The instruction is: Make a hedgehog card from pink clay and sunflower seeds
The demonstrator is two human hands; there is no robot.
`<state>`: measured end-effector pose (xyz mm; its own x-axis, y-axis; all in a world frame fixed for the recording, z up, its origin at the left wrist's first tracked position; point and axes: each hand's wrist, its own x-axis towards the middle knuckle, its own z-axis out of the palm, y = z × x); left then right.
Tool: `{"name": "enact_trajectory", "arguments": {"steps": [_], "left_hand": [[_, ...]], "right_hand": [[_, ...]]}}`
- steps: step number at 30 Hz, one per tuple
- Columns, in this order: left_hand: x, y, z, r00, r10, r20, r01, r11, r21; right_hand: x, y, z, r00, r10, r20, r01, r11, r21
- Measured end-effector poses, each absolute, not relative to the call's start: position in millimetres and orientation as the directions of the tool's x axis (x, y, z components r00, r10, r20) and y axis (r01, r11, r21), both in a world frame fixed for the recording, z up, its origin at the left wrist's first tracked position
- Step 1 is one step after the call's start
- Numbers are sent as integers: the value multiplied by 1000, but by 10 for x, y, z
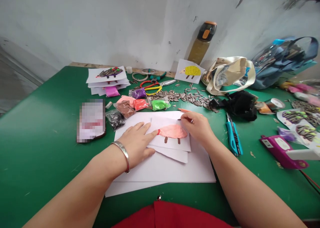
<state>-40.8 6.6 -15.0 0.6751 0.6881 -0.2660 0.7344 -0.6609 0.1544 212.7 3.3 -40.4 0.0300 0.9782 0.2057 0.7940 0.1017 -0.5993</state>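
My left hand (138,144), with a silver bangle at the wrist, lies flat with fingers spread on a small white card (183,146). Its index fingertip is at the red snout of a pink clay hedgehog shape (173,131) with two brown legs. At the shape's upper right edge, my right hand (198,124) pinches a small dark sunflower seed (179,119). Larger white sheets (170,173) lie under the card. Just beyond my right hand is an orange pencil (183,110), partly hidden by it.
Bagged colored clay (161,104), loose sunflower seeds (195,96) and scissors (167,83) lie behind the paper. A phone (91,121) is at left, a blue utility knife (233,136) at right. Finished cards (107,75), a hedgehog picture (189,71), bottle (202,43) and bags (230,75) stand farther back.
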Motion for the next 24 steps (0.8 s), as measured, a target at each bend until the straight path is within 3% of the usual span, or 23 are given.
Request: {"name": "enact_trajectory", "arguments": {"steps": [8, 14, 24], "left_hand": [[-419, 81, -193, 715, 673, -190, 699, -691, 185], [-384, 86, -104, 694, 669, -266, 716, -680, 159], [-364, 92, -42, 689, 657, -306, 718, -675, 168]], "right_hand": [[2098, -34, -326, 21, 974, 227, 813, 116, -570], [2140, 88, -518, 5, 978, 211, 780, 128, -612], [2110, 157, -560, 7, 979, 205, 842, 105, -530]]}}
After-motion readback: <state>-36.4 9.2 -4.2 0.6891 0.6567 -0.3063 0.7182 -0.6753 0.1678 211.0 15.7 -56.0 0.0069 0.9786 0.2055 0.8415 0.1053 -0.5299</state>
